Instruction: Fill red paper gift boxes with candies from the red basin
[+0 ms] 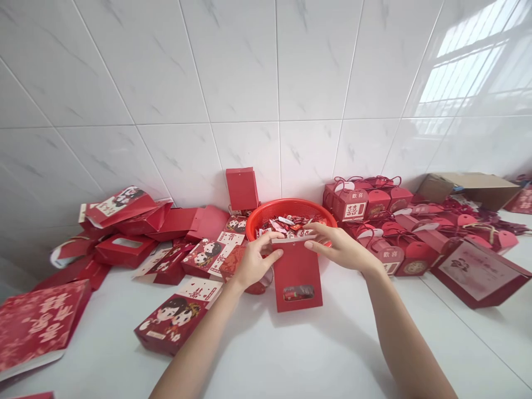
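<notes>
Between my two hands stands a red gift bag (296,266) with an oval window low on its front, through which wrapped contents show. My left hand (258,259) pinches the bag's upper left edge between thumb and fingers. On the other side, my right hand (336,246) has its thumb and fingers closed over the upper right edge. A pale strip runs along the bag's top, with a small hole below it. Directly behind is a red plastic basket (251,219) of wrapped candies (286,223), partly hidden by my hands and the bag.
Printed red gift boxes (172,321) and folded bags (137,219) are heaped on the left. Several small handled boxes (380,252) crowd the right, near a cardboard box (469,185). An upright red box (241,188) leans at the tiled wall (245,72). The white tabletop (291,360) lies in front.
</notes>
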Tool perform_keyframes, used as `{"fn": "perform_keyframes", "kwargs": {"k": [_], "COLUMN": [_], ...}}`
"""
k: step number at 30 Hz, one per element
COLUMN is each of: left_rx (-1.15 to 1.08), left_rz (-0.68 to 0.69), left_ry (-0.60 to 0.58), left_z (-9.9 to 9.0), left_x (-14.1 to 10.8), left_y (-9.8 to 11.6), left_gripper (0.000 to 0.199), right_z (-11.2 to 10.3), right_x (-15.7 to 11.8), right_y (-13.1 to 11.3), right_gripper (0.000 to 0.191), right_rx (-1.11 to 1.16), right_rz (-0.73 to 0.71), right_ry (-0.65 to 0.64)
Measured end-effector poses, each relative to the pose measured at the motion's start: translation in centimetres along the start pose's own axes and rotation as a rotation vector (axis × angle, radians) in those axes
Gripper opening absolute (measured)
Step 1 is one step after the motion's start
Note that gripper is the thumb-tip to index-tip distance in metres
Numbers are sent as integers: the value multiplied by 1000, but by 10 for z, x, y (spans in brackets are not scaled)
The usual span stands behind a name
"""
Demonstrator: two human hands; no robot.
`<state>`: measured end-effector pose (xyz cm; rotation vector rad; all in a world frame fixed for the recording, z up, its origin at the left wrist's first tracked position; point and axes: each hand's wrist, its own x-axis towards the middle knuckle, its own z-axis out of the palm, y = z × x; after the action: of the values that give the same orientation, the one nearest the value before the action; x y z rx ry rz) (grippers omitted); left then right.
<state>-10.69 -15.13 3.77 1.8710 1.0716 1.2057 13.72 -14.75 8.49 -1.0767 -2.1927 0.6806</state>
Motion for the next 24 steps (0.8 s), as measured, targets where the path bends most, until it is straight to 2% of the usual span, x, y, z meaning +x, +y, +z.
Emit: {"fn": "perform_keyframes", "kwargs": {"k": [4,7,12,18,24], "left_rx": [-57,-62,-39,-5,34], "left_rz": [45,79,148,212,223], "left_ry": [125,182,187,40,197], "left_z": [-5,-6,-5,-4,7], "left_x": [2,4,3,-5,-7], "left_y": [14,25,39,48,49], "left_gripper": [22,19,22,14,13], "right_z": [2,5,4,-8,-10], "right_x": [2,4,3,-3,-7], "right_y": [-6,-11,-12,-12,-14], "right_gripper": [39,38,34,32,28], "right_rx": [131,288,479,487,435], "right_rz": [-68,-67,-33,-65,-103], "right_ry": [85,134,152,196,238]}}
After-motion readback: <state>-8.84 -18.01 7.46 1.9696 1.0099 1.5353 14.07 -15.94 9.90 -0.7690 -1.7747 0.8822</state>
